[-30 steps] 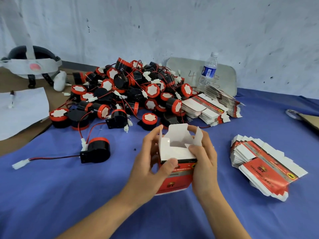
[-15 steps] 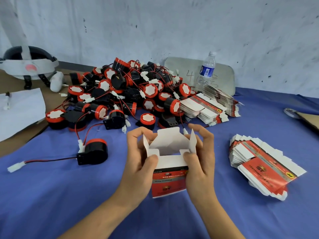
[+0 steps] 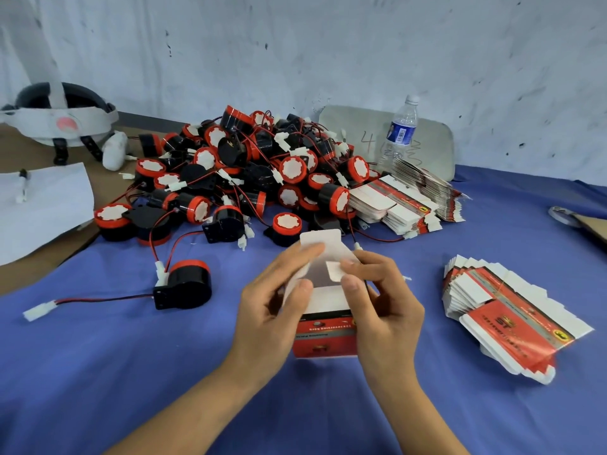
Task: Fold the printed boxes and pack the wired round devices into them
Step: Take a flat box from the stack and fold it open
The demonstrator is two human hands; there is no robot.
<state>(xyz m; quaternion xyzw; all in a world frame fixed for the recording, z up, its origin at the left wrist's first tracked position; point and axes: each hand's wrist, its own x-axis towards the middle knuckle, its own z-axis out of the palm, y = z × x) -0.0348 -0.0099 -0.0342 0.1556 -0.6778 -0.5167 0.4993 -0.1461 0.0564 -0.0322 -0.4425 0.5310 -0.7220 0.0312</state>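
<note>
A red printed box (image 3: 325,336) stands upright on the blue cloth, its white top flaps open. My left hand (image 3: 272,303) grips its left side, thumb on the left flap, fingers on the tall back flap. My right hand (image 3: 381,300) holds the right side and pinches the small right flap inward. One black round device (image 3: 185,285) with a red-black wire lies alone to the left. A big pile of round devices (image 3: 249,172) sits behind. Flat box blanks lie in a stack (image 3: 512,316) at the right and another stack (image 3: 404,198) behind.
A water bottle (image 3: 400,133) stands by a grey board (image 3: 427,142) against the wall. A headset (image 3: 62,119) and a white paper (image 3: 39,205) with a pen lie at far left on brown cardboard. A tape roll (image 3: 563,215) sits at the right edge.
The side flaps have been pressed inward from their spread position; my left fingers have moved up onto the back flap and my right fingers onto the right flap.
</note>
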